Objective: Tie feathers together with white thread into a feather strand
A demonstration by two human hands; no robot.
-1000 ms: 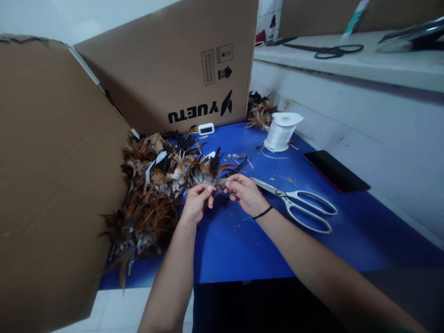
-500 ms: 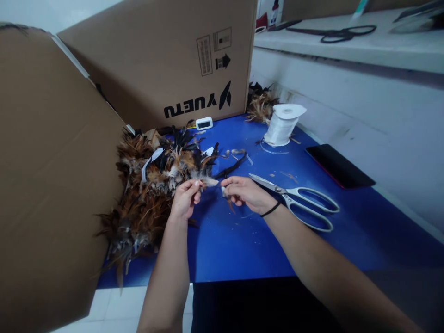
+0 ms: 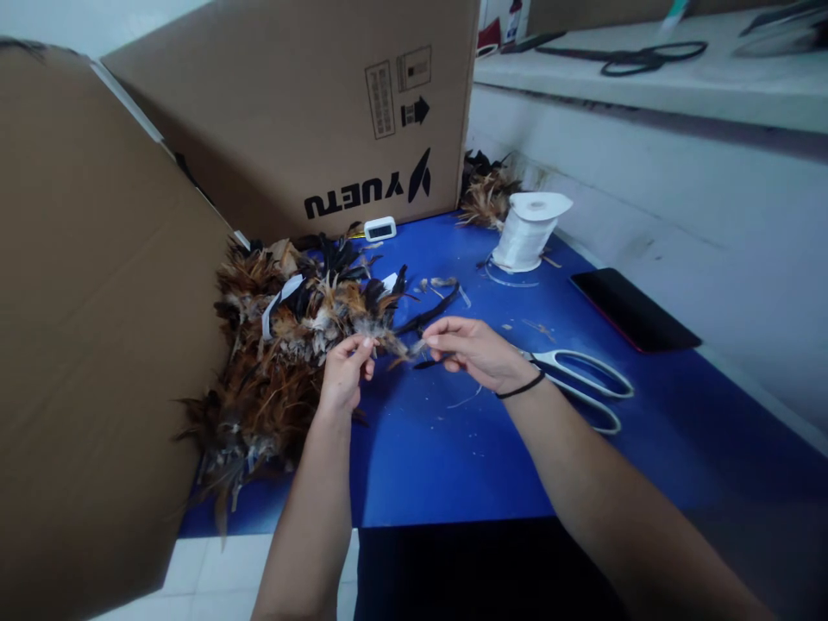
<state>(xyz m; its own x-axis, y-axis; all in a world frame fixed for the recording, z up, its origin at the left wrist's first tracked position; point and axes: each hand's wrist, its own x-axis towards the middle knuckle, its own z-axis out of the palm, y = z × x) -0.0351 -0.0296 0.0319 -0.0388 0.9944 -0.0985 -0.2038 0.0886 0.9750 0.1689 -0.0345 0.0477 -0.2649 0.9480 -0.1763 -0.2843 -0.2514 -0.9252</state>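
Note:
My left hand (image 3: 349,366) pinches a small tuft of greyish-brown feathers (image 3: 388,339) between thumb and forefinger. To its right, my right hand (image 3: 469,349) is closed in a pinch on a wispy feather (image 3: 419,347), close to the tips of that tuft. A heap of brown, black and grey feathers (image 3: 272,379) lies left of and behind my left hand, with white strips among it. White-handled scissors (image 3: 586,371) rest on the blue table (image 3: 446,466), their blades mostly hidden behind my right hand and wrist.
A white spool (image 3: 527,237) and a black phone (image 3: 634,306) are at the back right. Large cardboard boxes (image 3: 259,112) wall off the left and back. A small white digital device (image 3: 379,228) sits by the box. Dark scissors (image 3: 637,59) lie on the shelf.
My right hand has moved slightly right, away from my left hand. The feather tips between the hands look more spread. My left hand is almost still.

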